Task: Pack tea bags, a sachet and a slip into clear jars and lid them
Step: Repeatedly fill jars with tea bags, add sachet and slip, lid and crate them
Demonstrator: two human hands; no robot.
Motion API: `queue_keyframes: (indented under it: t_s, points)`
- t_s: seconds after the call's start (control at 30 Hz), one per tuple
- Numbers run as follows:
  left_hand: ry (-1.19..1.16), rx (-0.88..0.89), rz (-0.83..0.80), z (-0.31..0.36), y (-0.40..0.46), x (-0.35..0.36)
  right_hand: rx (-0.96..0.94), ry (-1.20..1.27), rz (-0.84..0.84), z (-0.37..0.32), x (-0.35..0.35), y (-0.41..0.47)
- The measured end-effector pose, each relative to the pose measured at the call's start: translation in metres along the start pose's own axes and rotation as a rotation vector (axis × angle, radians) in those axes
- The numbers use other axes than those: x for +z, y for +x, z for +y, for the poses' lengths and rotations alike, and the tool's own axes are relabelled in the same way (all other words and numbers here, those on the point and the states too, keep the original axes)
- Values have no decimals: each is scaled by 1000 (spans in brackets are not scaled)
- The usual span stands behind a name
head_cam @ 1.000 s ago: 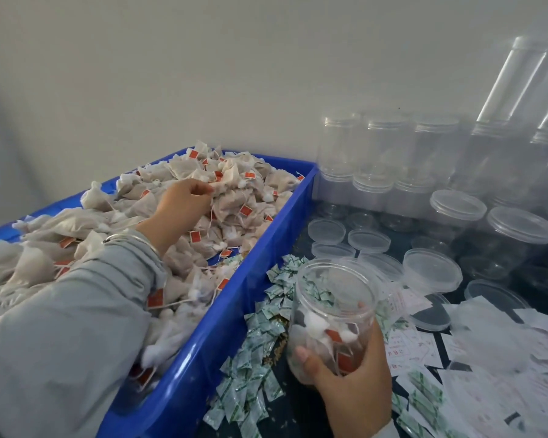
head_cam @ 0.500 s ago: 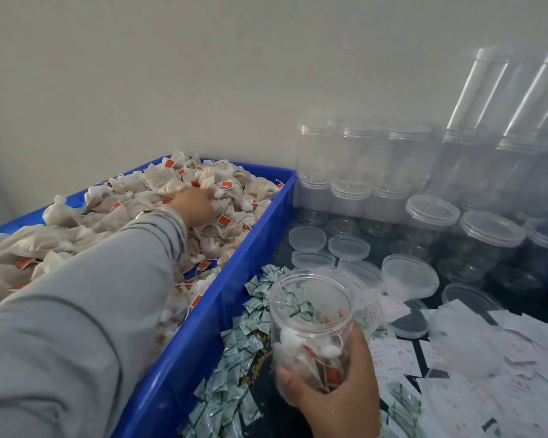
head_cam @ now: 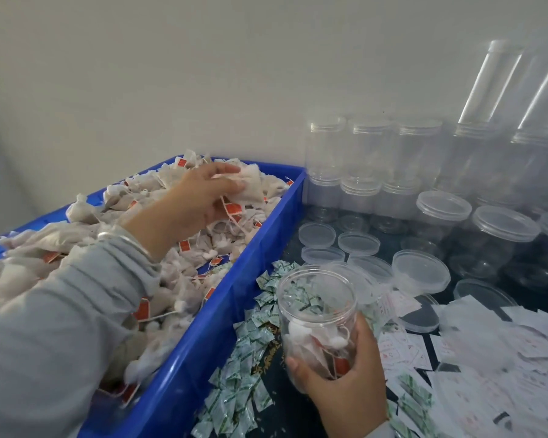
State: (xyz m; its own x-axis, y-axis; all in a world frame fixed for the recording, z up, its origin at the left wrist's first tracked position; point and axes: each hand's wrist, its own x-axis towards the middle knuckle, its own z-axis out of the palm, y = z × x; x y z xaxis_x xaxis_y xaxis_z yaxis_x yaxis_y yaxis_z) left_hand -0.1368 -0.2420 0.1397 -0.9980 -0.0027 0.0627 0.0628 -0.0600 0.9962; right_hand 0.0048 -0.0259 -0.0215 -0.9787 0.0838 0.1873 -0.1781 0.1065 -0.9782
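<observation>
**Left hand on tea bags, right hand on jar**

I see the blue crate (head_cam: 203,358) at left, heaped with tea bags. My left hand (head_cam: 200,197) reaches across it, palm down, fingers curled round a tea bag (head_cam: 250,188) lifted above the heap, tag hanging below. Sachets (head_cam: 250,349) lie beside the crate. My right hand (head_cam: 345,384) grips the jar (head_cam: 317,314) upright, mouth up, partly filled. Loose lids (head_cam: 421,273) sit beyond.

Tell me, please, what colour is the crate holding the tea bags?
Blue, seen in the head view: the crate.
</observation>
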Motion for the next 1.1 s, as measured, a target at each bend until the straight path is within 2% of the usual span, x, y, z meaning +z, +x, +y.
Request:
queue_keyframes:
  t_s: [0.07,0.17,0.33,0.4,0.6,0.67,0.8,0.93,1.0,1.03,1.1]
  points:
    - [-25,-50,-127,-2,-21,17,2,-8,3,-1,1,0]
    - [95,-96,-333,-5,-44,41,10,21,11,0,3,1]
    - [214,-55,-568,-4,-57,56,8,40,4,-1,4,3]
    - [208,-58,-575,-5,-57,55,0,48,10,-1,4,2]
    - [130,-38,-451,-11,-52,44,-22,62,74,-5,3,1]
    - [228,5,-496,-17,-54,44,-71,88,132,-7,1,1]
    - [519,-50,-789,-35,-69,61,-111,74,155,-12,0,5]
    - [396,-38,-764,-43,-79,78,-206,35,234,-15,-5,8]
    - [442,-1,-794,-42,-81,80,-256,-41,288,-16,-9,11]
    - [481,15,-792,-42,-81,81,-270,-73,292,-16,-10,12]
    - [524,45,-717,-42,-82,81,-219,-32,193,-19,-13,15]
